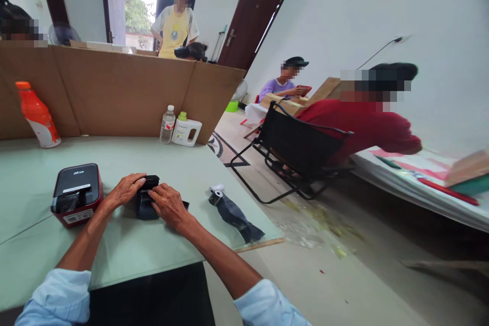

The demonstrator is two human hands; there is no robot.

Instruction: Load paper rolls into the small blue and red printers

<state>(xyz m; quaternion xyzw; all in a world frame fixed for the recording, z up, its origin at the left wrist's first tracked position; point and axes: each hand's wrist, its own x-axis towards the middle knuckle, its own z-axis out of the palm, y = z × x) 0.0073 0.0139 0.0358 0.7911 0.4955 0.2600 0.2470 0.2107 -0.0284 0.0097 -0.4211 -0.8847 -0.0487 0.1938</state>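
Left hand (124,191) and right hand (170,205) meet over a small black device (147,209) on the tabletop (110,260), fingers bent onto its upper part from either side; from where I stand I can't tell how tightly either one grips. Over at the far left, an orange bottle (37,114) stands upright against the cardboard screen (126,91). Nearer, a boxy black-and-red machine (78,191) sits just beside the left forearm. Next comes the device, its visible length running away from the wearer toward the cardboard, rounded end nearest the wearer, dark bar crosswise at the far end; the hands cover too much to say which end is its front. Beyond it stand a clear bottle (167,126) and a white jug (187,131), side by side. Well right of the hands, a dark strip (239,219) trails from its roll toward the tabletop's right-hand corner. Past that, someone in red (359,125) leans forward in a black folding chair (301,145).
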